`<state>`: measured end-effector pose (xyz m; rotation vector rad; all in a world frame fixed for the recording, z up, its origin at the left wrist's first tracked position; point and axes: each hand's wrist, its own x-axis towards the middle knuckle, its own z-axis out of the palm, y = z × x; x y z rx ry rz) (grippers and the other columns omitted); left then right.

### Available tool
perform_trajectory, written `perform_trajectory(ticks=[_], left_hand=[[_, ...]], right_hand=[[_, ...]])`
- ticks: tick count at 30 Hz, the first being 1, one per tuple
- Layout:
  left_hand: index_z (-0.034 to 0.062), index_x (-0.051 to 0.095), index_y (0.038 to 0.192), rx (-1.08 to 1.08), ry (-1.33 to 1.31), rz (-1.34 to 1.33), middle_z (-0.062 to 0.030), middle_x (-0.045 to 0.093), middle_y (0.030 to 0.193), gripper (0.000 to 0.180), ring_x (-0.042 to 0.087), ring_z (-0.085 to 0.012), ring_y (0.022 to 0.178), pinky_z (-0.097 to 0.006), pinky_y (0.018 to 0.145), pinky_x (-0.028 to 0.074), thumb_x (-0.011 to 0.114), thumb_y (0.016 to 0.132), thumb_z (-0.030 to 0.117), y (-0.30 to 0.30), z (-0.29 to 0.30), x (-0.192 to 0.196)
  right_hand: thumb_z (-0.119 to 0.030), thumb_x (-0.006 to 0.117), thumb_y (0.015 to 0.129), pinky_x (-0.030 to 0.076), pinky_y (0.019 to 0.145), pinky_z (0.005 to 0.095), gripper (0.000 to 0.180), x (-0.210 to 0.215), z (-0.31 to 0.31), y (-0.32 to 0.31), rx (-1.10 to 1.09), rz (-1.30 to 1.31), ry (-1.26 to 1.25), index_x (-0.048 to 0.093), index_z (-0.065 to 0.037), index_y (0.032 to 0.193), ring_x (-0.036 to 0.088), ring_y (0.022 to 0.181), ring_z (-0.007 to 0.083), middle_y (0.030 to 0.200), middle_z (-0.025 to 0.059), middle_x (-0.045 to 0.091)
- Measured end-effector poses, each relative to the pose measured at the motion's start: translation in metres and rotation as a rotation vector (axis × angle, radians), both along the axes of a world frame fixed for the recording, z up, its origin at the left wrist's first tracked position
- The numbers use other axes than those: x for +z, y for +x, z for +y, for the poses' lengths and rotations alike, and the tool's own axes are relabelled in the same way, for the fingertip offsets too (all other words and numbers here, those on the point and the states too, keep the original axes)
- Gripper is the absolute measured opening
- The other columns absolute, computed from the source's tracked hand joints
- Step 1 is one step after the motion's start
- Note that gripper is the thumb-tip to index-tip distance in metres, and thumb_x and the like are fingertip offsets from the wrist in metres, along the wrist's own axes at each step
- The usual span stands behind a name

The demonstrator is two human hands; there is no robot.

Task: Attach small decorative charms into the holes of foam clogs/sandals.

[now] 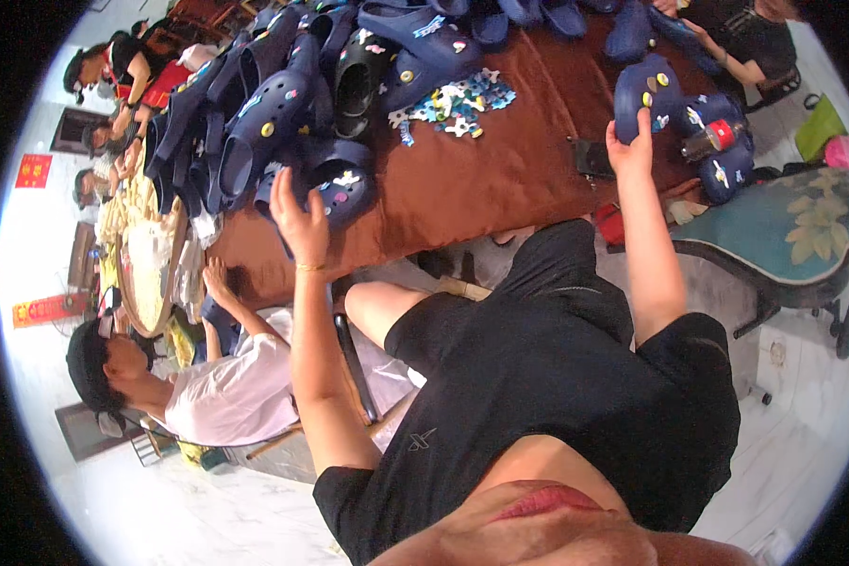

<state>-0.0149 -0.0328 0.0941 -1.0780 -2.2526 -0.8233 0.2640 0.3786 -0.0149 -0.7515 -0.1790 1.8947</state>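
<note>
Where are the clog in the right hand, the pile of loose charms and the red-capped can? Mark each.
clog in the right hand [643,94], head view, upper.
pile of loose charms [457,104], head view, middle.
red-capped can [712,140], head view, body.

Red wall signs [34,171] — perhaps paper.

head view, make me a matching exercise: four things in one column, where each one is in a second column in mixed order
Things
1. left hand
2. right hand
3. charm pile
4. floral chair

Places
A. loose on the brown table, between the two hands
B. off the table's right end, on the floor
C. gripping a navy clog near the table's right end
D. at a navy clog beside the big clog heap

Pairs: 1-D, 2-C, 3-A, 4-B
</note>
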Motion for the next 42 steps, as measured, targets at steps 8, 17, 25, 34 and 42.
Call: perform_trajectory(ticks=[8, 17, 25, 34, 42], left_hand=[[0.0020, 0.048, 0.117, -0.155, 0.041, -0.085, -0.0171, 0.047, 0.120, 0.046, 0.046, -0.0320, 0.109, -0.038, 0.093, 0.036, 0.059, 0.072, 0.002, 0.051, 0.025, -0.003], [0.0042, 0.057, 0.098, -0.464, -0.186, -0.464, -0.0144, 0.058, 0.090, 0.023, 0.055, -0.0322, 0.086, -0.039, 0.076, 0.044, 0.054, 0.075, 0.004, 0.103, 0.033, -0.079], [0.0014, 0.056, 0.092, -0.165, 0.147, -0.331, -0.0162, 0.056, 0.086, 0.018, 0.054, -0.0323, 0.081, -0.038, 0.072, 0.044, 0.055, 0.074, 0.000, 0.142, 0.060, -0.088], [-0.0051, 0.053, 0.090, -0.141, -0.172, -0.434, -0.0229, 0.054, 0.089, 0.018, 0.053, -0.0386, 0.083, -0.043, 0.076, 0.043, 0.048, 0.074, 0.000, 0.163, 0.075, -0.136], [0.0004, 0.065, 0.081, -0.077, -0.903, -0.520, -0.0183, 0.062, 0.091, 0.024, 0.059, -0.0311, 0.088, -0.038, 0.076, 0.047, 0.050, 0.075, 0.017, 0.101, 0.114, -0.162]], right_hand=[[-0.016, 0.073, 0.065, 0.039, 0.088, 0.0316, 0.074, 0.015, -0.118, -0.045, 0.645, -0.387, 0.952, 0.034, -0.006, 0.128, 0.048, 0.101, 0.0169, 0.116, 0.0040, 0.045], [-0.008, 0.075, 0.054, 0.041, 0.088, 0.0327, 0.065, 0.019, -0.095, -0.113, 1.692, -0.372, 1.183, 0.052, -0.005, 0.115, 0.052, 0.096, 0.0170, 0.106, 0.0089, 0.055], [-0.008, 0.070, 0.066, 0.043, 0.068, 0.0238, 0.045, -0.011, -0.077, -0.161, 1.573, -0.519, 1.001, 0.056, -0.003, 0.109, 0.053, 0.079, 0.0106, 0.092, 0.0034, 0.059], [-0.014, 0.065, 0.073, 0.044, 0.062, 0.0243, 0.030, -0.040, -0.094, -0.188, 1.318, -0.647, 1.075, 0.061, -0.005, 0.102, 0.056, 0.075, 0.0114, 0.088, 0.0038, 0.062], [-0.008, 0.051, 0.074, 0.043, 0.084, 0.0398, 0.022, -0.027, -0.148, -0.200, 0.859, -1.305, 1.931, 0.059, 0.003, 0.091, 0.055, 0.092, 0.0327, 0.094, 0.0196, 0.059]])
